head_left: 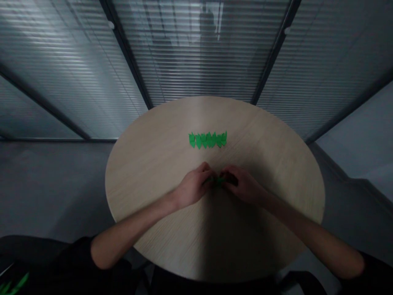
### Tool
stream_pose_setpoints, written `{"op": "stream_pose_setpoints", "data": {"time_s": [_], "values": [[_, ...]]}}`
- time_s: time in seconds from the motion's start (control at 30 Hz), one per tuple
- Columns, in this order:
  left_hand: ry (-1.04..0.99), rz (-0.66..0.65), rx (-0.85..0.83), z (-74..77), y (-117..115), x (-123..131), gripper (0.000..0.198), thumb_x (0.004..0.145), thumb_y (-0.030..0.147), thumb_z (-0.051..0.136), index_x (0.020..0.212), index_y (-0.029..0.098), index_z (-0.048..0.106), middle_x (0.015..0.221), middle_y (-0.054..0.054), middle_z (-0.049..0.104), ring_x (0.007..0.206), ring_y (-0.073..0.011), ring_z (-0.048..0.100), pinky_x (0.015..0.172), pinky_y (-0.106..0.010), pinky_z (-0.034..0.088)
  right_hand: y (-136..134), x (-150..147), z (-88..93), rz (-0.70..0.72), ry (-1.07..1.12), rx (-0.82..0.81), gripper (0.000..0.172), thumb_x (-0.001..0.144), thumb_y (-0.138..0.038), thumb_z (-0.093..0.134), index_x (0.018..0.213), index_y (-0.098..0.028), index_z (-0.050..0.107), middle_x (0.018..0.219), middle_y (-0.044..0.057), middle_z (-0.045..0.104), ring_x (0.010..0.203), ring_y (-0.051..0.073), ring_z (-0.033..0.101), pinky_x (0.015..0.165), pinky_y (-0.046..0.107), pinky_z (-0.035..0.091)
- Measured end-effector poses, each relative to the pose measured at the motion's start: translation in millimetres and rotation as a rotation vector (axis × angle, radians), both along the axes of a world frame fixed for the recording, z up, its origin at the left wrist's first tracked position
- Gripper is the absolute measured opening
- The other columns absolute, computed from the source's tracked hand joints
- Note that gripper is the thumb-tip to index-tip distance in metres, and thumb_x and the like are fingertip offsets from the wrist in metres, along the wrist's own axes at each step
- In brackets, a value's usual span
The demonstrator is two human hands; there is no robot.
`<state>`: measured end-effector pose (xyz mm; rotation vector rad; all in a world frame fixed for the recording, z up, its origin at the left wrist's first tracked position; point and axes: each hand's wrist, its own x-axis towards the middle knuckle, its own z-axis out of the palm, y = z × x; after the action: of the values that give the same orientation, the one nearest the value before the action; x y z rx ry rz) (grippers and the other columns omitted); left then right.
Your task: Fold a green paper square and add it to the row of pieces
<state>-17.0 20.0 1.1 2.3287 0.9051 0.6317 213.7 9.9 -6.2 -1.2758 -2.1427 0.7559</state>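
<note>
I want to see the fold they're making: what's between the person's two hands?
A small piece of green paper shows between the left hand and the right hand. The hands cover most of it, so its full shape and folds cannot be seen.

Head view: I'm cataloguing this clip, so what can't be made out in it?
- The green paper piece: mostly hidden by the fingers of the left hand and right hand, so its shape is unclear.
- The row of green folded pieces: too small and overlapping to count surely.
- The green item at the lower left: cut off by the frame edge, and unidentifiable.
</note>
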Motion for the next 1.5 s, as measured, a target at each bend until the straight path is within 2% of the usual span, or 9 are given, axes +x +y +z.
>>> {"op": "stream_pose_setpoints", "data": {"time_s": [0.07,0.2,0.5,0.7,0.87,1.13,1.33,1.5], "values": [[0.028,-0.050,0.039,-0.2,2.1,-3.2,0.020,0.099,0.018,0.055,0.114,0.018,0.069,0.114,-0.011,0.059,0.098,-0.0228,0.064,0.088,-0.037,0.055,-1.0,1.9,-1.5,0.030,-0.017,0.055,0.020,0.084,-0.008,0.067,0.100,-0.019,0.067,0.099,0.006,0.068,0.090,0.021,0.064,0.085,0.037,0.049],[0.069,-0.081,0.086,-1.8,5.4,-6.0,0.023,0.101,0.028,0.060,0.118,0.018,0.071,0.114,-0.011,0.063,0.097,-0.0237,0.067,0.087,-0.037,0.057,-1.9,4.0,-1.1,0.069,-0.018,0.087,0.012,0.091,-0.012,0.064,0.099,-0.019,0.068,0.100,0.006,0.066,0.090,0.020,0.064,0.083,0.035,0.051],[0.128,-0.141,0.220,-6.1,8.2,-10.5,0.031,0.106,0.026,0.048,0.127,0.015,0.068,0.114,-0.014,0.066,0.094,-0.0241,0.070,0.084,-0.038,0.060,-3.4,5.4,1.1,0.108,-0.060,0.170,0.013,0.092,-0.011,0.063,0.101,-0.020,0.068,0.100,0.007,0.066,0.095,0.022,0.063,0.089,0.038,0.052],[0.139,-0.084,0.289,-3.4,4.9,-11.1,0.031,0.105,0.028,0.049,0.121,0.018,0.073,0.113,-0.014,0.065,0.092,-0.0244,0.067,0.079,-0.038,0.059,-3.4,5.6,0.5,0.112,-0.034,0.174,0.015,0.090,-0.010,0.066,0.102,-0.019,0.067,0.104,0.008,0.066,0.099,0.023,0.063,0.091,0.040,0.053],[0.142,-0.189,0.411,-0.2,0.0,-11.9,0.036,0.105,0.023,0.042,0.117,0.018,0.075,0.114,-0.014,0.070,0.102,-0.0280,0.063,0.090,-0.044,0.056,-4.0,5.0,0.3,0.106,-0.048,0.179,0.019,0.088,-0.008,0.067,0.104,-0.019,0.069,0.107,0.009,0.068,0.103,0.024,0.064,0.095,0.042,0.053],[0.167,-0.216,0.362,2.7,-6.9,-13.6,0.035,0.096,0.017,0.050,0.123,0.015,0.072,0.120,-0.015,0.072,0.111,-0.0293,0.064,0.101,-0.047,0.054,-4.7,6.1,-1.6,0.102,-0.068,0.203,0.022,0.088,-0.009,0.068,0.108,-0.020,0.072,0.109,0.010,0.069,0.103,0.025,0.065,0.096,0.043,0.054],[0.223,-0.218,0.337,12.3,-12.3,-14.3,0.038,0.097,0.017,0.048,0.129,0.016,0.070,0.123,-0.013,0.073,0.113,-0.0289,0.065,0.104,-0.047,0.051,-4.3,6.8,-3.1,0.106,-0.080,0.219,0.024,0.090,-0.011,0.066,0.111,-0.021,0.073,0.109,0.010,0.069,0.105,0.025,0.065,0.096,0.043,0.054],[0.221,-0.236,0.374,10.9,-11.8,-15.2,0.038,0.099,0.016,0.047,0.130,0.016,0.068,0.129,-0.012,0.073,0.117,-0.0286,0.065,0.107,-0.048,0.049,-3.8,6.7,-4.3,0.106,-0.089,0.241,0.022,0.091,-0.013,0.066,0.109,-0.021,0.074,0.110,0.010,0.069,0.105,0.025,0.065,0.095,0.043,0.054]]}}
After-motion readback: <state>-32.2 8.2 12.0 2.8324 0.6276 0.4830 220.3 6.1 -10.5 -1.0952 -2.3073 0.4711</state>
